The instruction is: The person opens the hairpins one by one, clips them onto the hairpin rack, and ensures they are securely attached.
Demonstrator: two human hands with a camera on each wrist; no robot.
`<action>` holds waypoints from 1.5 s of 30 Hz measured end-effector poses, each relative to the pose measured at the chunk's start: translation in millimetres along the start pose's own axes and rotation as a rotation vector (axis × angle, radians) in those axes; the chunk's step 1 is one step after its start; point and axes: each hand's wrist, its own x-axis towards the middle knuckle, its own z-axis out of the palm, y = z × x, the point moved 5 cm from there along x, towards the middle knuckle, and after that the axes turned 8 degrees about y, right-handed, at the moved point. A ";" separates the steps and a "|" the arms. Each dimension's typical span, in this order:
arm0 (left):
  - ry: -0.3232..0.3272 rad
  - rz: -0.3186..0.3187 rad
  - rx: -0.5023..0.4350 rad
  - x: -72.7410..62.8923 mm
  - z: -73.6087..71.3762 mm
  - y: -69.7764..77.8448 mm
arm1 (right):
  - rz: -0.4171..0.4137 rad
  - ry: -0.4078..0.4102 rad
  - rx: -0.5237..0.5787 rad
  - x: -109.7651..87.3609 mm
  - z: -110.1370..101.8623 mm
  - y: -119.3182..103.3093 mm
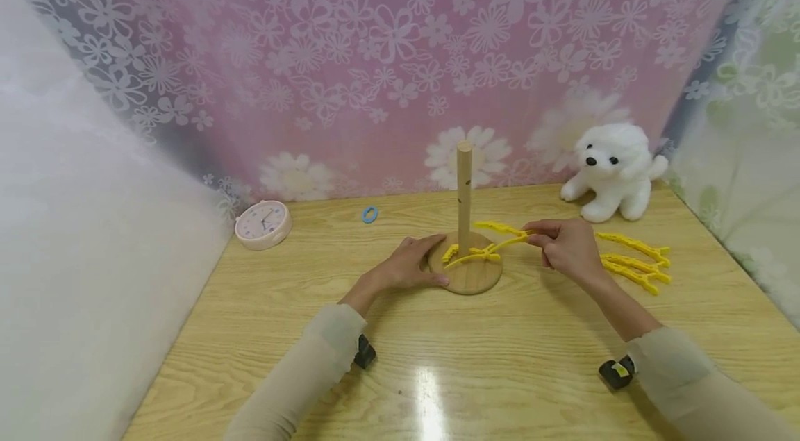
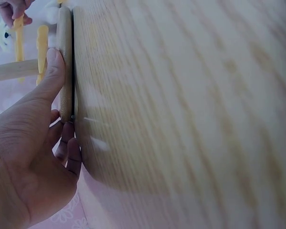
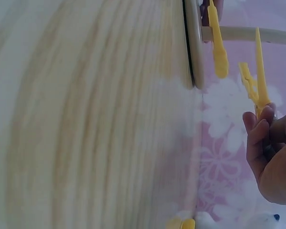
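Note:
A wooden stand has a round base point(image 1: 473, 283) and an upright post point(image 1: 464, 198). My left hand point(image 1: 409, 264) grips the base at its left rim, thumb and fingers spread around the edge. Low on the post, a yellow alligator hair clip point(image 1: 484, 255) lies across the base, its toothed arm beside the post. Just right of the post, my right hand point(image 1: 565, 250) pinches another yellow alligator hair clip point(image 3: 261, 71) by its tail end. That clip's two arms are spread apart and point toward the post.
More yellow hair clips point(image 1: 637, 264) lie on the table to the right, behind my right hand. A white plush dog point(image 1: 615, 173) sits at the back right. At the back left are a pink clock point(image 1: 264, 224) and a small blue ring point(image 1: 370, 214). A flowered curtain point(image 1: 375, 80) hangs behind.

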 end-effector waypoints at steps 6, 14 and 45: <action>0.003 0.003 0.002 2.2 0.1 -1.3 | -0.007 -0.030 0.026 5.8 15.5 -4.2; 0.001 0.000 -0.001 2.1 -0.2 -3.3 | -0.016 -0.052 0.039 11.6 30.9 -10.8; -0.004 -0.010 -0.001 1.1 -2.5 3.1 | -0.020 -0.127 0.055 13.7 56.2 -18.1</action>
